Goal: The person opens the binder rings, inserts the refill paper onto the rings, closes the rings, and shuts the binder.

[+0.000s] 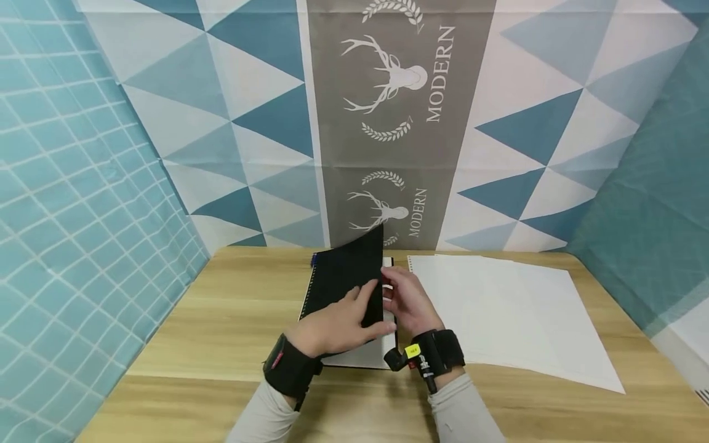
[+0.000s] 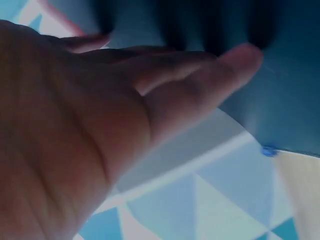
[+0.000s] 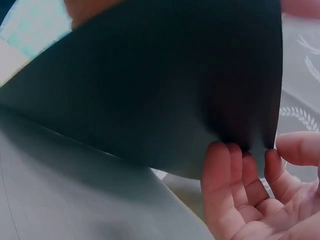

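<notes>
A spiral-bound notebook [image 1: 360,358] with white pages lies on the table, its black cover [image 1: 344,271] raised and bent upward along the right side. My left hand [image 1: 339,321] rests against the cover's upper face with its fingers spread fairly straight; the left wrist view shows the fingertips touching the dark sheet. At the cover's free right edge, my right hand [image 1: 410,300] pinches it between thumb and fingers. From the right wrist camera, the fingers [image 3: 217,172] sit on the cover's underside, close to a corner.
Several white loose sheets [image 1: 520,320] overlap to the right on the wooden table [image 1: 221,307]. Patterned cloth [image 1: 266,123] hangs behind, with teal checked cloth [image 1: 83,184] at the left. A small blue piece [image 1: 314,259] shows at the notebook's top left corner.
</notes>
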The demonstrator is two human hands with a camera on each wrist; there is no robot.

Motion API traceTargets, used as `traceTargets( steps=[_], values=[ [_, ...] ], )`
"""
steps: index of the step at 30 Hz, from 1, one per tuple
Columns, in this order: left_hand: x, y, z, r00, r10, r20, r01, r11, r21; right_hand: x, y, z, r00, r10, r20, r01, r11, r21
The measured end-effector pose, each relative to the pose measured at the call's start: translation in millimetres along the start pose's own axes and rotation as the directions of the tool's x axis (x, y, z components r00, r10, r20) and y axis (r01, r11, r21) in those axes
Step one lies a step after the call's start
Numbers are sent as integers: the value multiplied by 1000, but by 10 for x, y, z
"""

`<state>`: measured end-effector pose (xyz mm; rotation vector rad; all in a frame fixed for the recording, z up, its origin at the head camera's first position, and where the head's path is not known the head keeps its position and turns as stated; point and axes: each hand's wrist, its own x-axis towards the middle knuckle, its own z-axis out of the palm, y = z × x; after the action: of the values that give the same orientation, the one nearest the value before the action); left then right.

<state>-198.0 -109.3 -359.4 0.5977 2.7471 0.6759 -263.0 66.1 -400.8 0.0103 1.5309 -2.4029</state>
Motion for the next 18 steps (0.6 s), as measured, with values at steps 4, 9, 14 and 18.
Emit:
traceTargets(
  steps=[4, 9, 14, 18],
  values=[
    [-19, 110, -11, 998, 56, 0, -56, 998, -1, -15, -16, 45, 1000, -8, -11, 8, 998, -58],
    [-11, 76, -40, 990, 114, -87, -111, 993, 37, -14, -2, 66, 999, -8, 36, 11, 996, -90],
    [-6, 69, -59, 977, 138, -161, -128, 989, 68, 4, 22, 47, 999, -33, 6, 33, 985, -172],
    [-69, 108, -114, 955, 124, -269, -95, 988, 120, 41, 49, 53, 998, -61, -22, 49, 934, -353]
  ],
)
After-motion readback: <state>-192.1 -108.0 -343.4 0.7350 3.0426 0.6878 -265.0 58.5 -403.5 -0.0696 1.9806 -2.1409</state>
